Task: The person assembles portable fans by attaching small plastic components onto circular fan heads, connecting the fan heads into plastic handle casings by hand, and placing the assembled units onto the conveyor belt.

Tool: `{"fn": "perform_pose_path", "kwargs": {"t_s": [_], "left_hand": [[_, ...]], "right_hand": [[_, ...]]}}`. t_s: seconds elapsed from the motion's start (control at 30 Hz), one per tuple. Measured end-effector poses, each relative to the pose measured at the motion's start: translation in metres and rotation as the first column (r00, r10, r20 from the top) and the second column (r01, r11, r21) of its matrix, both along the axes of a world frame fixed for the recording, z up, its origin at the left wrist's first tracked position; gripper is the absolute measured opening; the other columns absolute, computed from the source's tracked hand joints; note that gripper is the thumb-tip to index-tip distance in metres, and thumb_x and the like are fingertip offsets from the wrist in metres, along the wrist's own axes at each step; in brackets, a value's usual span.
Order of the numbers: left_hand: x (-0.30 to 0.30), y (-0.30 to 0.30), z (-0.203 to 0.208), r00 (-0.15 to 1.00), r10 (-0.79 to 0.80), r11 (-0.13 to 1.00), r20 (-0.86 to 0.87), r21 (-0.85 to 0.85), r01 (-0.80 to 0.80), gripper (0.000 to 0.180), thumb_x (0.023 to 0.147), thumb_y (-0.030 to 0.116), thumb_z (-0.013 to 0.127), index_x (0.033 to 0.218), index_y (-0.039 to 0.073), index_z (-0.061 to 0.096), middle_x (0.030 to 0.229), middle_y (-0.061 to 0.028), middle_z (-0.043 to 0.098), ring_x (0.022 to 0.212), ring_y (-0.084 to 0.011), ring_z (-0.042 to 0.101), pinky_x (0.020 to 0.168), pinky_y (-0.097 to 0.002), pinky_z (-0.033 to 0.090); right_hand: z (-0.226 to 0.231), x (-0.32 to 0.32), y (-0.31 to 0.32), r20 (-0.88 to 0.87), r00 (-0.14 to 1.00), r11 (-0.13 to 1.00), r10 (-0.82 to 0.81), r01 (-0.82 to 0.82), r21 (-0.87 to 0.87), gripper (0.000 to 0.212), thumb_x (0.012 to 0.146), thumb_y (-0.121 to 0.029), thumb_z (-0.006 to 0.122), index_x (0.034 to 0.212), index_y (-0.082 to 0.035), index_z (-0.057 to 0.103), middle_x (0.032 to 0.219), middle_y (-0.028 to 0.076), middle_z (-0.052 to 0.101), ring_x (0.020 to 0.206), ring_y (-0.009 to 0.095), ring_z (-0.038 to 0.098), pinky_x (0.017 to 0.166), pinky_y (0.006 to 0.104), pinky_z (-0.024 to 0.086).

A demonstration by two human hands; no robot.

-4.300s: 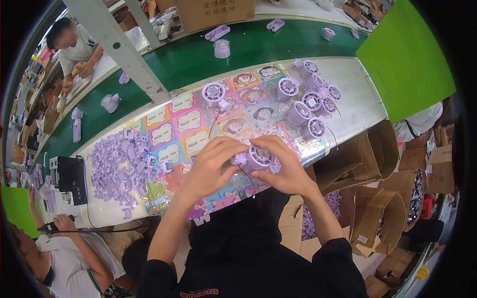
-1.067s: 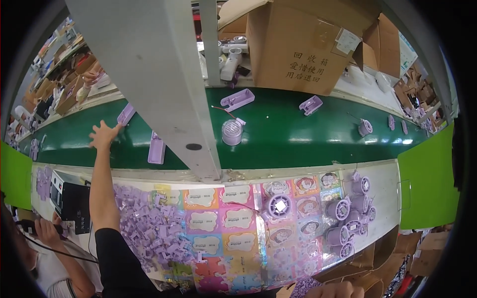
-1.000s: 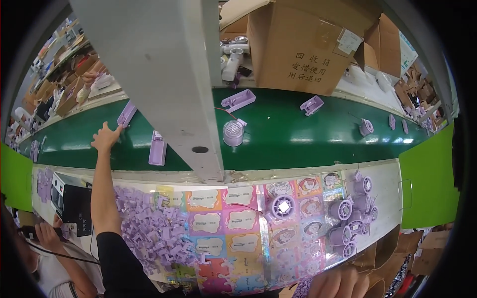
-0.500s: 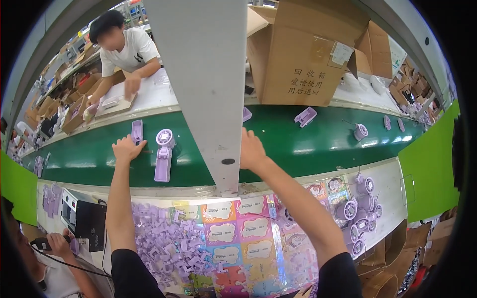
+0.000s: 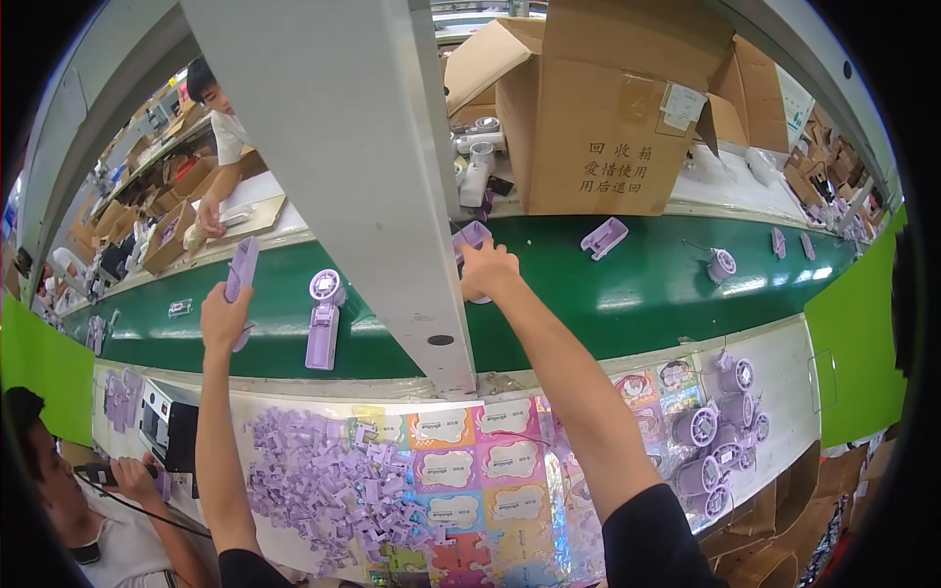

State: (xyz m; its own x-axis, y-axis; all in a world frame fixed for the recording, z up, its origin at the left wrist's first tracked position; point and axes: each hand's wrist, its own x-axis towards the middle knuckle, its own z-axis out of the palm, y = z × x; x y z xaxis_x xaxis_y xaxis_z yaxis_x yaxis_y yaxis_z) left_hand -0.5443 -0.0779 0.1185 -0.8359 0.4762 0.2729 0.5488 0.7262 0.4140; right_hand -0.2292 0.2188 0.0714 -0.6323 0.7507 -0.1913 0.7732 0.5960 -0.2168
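Note:
My left hand [image 5: 226,318] grips a long, hollow purple plastic shell [image 5: 243,267] and holds it tilted up over the green conveyor belt [image 5: 382,338]. Another purple piece [image 5: 242,339] shows partly behind that hand. Beside the grey post, my right hand [image 5: 489,269] has its fingers closed on a second purple shell [image 5: 473,234], which the hand and post partly hide. Between my arms, a purple handheld fan body [image 5: 321,328] with a round head lies on the belt. Farther right lies an open purple shell half [image 5: 603,238].
A grey post [image 5: 343,176] rises in front of the belt. Beyond stands a large cardboard box [image 5: 598,118]. Small purple parts [image 5: 328,480] are heaped on the near bench, with round fan heads [image 5: 701,426] at right. One co-worker [image 5: 223,137] sits opposite, another [image 5: 118,510] at lower left.
My left hand has taken the shell off the belt and lifted it. My right hand has closed on the shell by the post. The whole view has shifted slightly.

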Motion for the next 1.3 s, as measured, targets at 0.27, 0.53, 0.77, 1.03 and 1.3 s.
{"fn": "perform_pose_path", "kwargs": {"t_s": [0.27,0.53,0.77,1.03,1.3], "left_hand": [[0.146,-0.053,0.076,0.871,-0.446,0.886,0.208,0.240,0.397,0.034,0.074,0.014,0.073,0.103,-0.004,0.067,0.077,-0.0035,0.064,0.066,-0.0081,0.056,0.060,-0.0251,0.045],[0.273,-0.084,0.060,0.548,-0.831,0.553,0.095,0.029,0.833,0.046,0.060,0.029,0.084,0.097,0.004,0.071,0.078,-0.0089,0.066,0.066,-0.0290,0.060,0.066,-0.0392,0.047],[0.383,-0.073,0.006,0.424,-0.905,0.424,0.033,0.001,0.906,0.052,0.064,0.041,0.080,0.100,0.003,0.071,0.077,-0.0130,0.067,0.074,-0.0309,0.066,0.075,-0.0427,0.050],[0.454,-0.070,-0.046,0.528,-0.848,0.522,0.043,-0.106,0.847,0.055,0.069,0.039,0.077,0.103,-0.003,0.067,0.083,-0.0156,0.070,0.082,-0.0283,0.066,0.079,-0.0397,0.049],[0.489,-0.062,-0.057,0.543,-0.825,0.562,-0.156,-0.140,0.815,0.046,0.070,0.033,0.075,0.102,0.001,0.066,0.089,-0.0110,0.062,0.089,-0.0254,0.057,0.084,-0.0418,0.044]], "right_hand": [[-0.019,0.025,0.000,-0.057,0.998,0.998,-0.023,0.026,0.052,0.065,0.073,-0.040,0.074,0.129,-0.011,0.059,0.133,0.018,0.057,0.120,0.040,0.057,0.099,0.0459,0.051],[0.028,0.190,0.003,-0.062,0.998,0.977,0.027,-0.014,0.212,0.062,0.066,-0.038,0.076,0.120,-0.009,0.061,0.124,0.020,0.062,0.111,0.041,0.063,0.092,0.0494,0.055],[0.050,0.327,-0.064,0.029,0.990,0.957,0.136,-0.139,0.255,0.058,0.064,-0.036,0.082,0.112,-0.010,0.061,0.110,0.017,0.063,0.100,0.040,0.065,0.084,0.0502,0.056],[0.034,0.370,-0.113,0.147,0.956,0.954,0.253,-0.272,0.127,0.070,0.072,-0.051,0.078,0.131,-0.017,0.060,0.122,0.024,0.059,0.111,0.044,0.061,0.088,0.0517,0.055],[0.076,0.281,-0.034,-0.122,0.973,0.949,0.198,-0.160,0.271,0.032,0.082,-0.037,0.071,0.099,-0.010,0.067,0.101,0.016,0.069,0.092,0.039,0.068,0.082,0.0502,0.054]]}}
